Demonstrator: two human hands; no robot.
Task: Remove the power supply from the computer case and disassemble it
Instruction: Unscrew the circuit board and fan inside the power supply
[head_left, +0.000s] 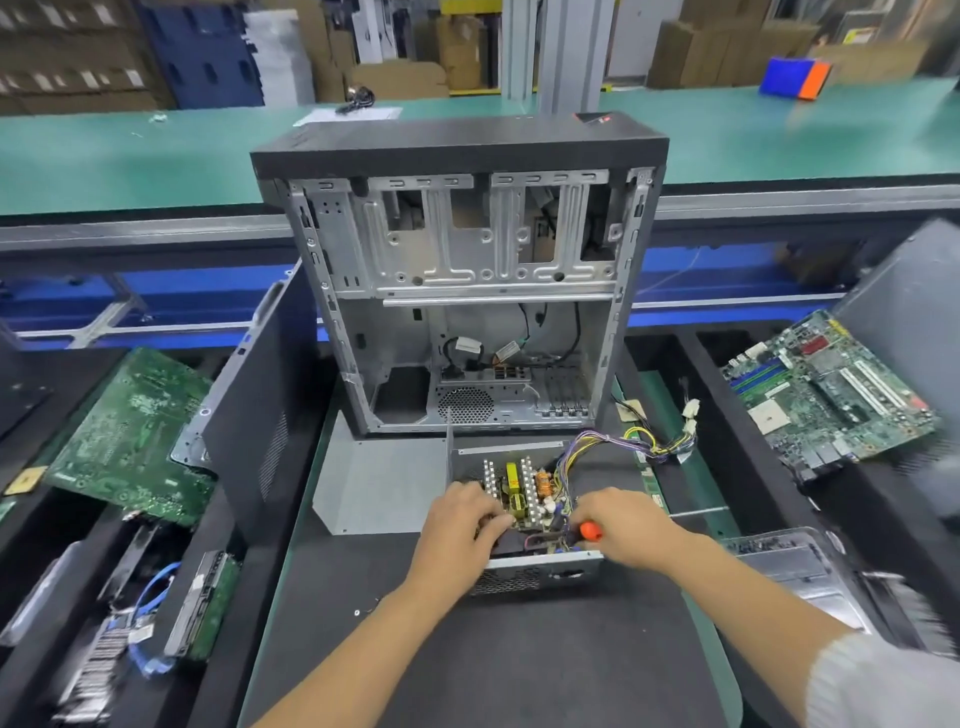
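The open computer case (467, 270) stands upright on the black mat, its inside stripped to bare metal and a few cables. In front of it lies the power supply (524, 569) with its lid off; heatsinks, a yellow transformer and a copper coil show on its board (519, 491). Its wire bundle (623, 441) trails to the right. The grey lid (379, 478) lies flat to the left. My left hand (460, 525) rests on the board's left side, fingers curled on it. My right hand (623, 525) grips an orange-handled screwdriver (590, 531) over the board's right side.
A black side panel (260, 410) leans at the left. Green motherboards lie in the bins at left (130, 431) and right (831, 389). Drives and blue cables (156, 597) fill the lower-left bin. A metal part (789, 566) sits at lower right. Two small screws (358, 612) lie on the mat.
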